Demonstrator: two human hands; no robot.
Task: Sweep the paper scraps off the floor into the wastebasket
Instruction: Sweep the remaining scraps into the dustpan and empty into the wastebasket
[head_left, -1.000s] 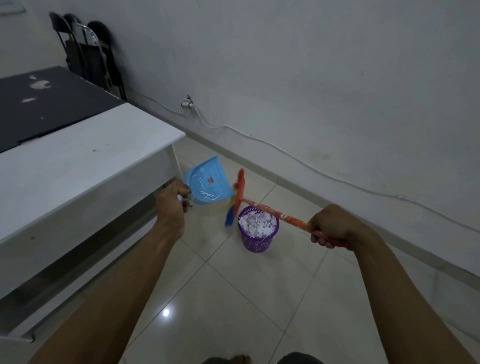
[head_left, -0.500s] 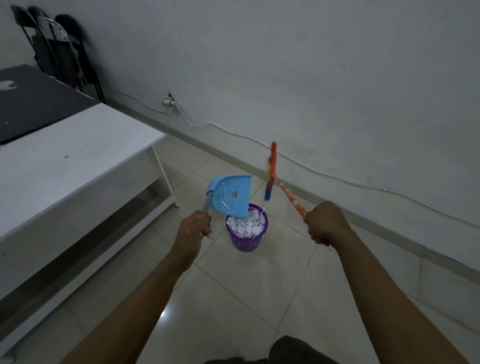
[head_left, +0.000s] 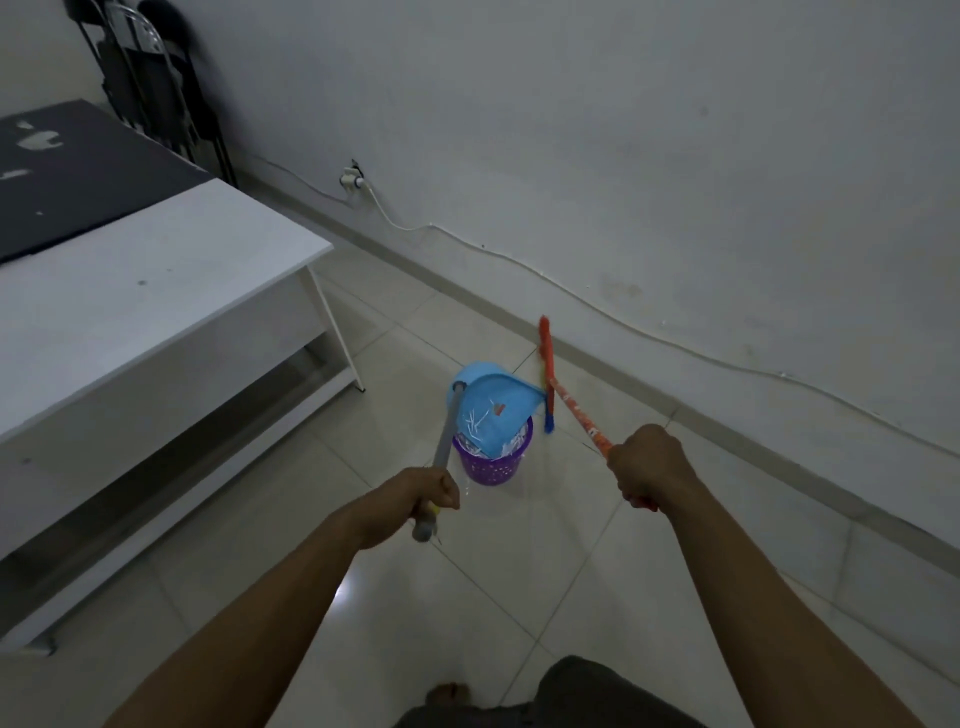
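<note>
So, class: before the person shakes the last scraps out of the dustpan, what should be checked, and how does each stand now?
1. Dustpan over the wastebasket: ok.
2. Dustpan tipped toward the basket: ok.
3. Scraps still clinging to the pan: not ok.
4. Left hand gripping the pan handle: ok.
5. Right hand holds the broom clear of the basket: ok.
6. Room left in the basket: cannot tell.

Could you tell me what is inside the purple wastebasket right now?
White paper scraps show at the rim of the purple wastebasket. The blue dustpan, tilted over the opening, covers most of the inside, so how full it is cannot be seen.
</note>
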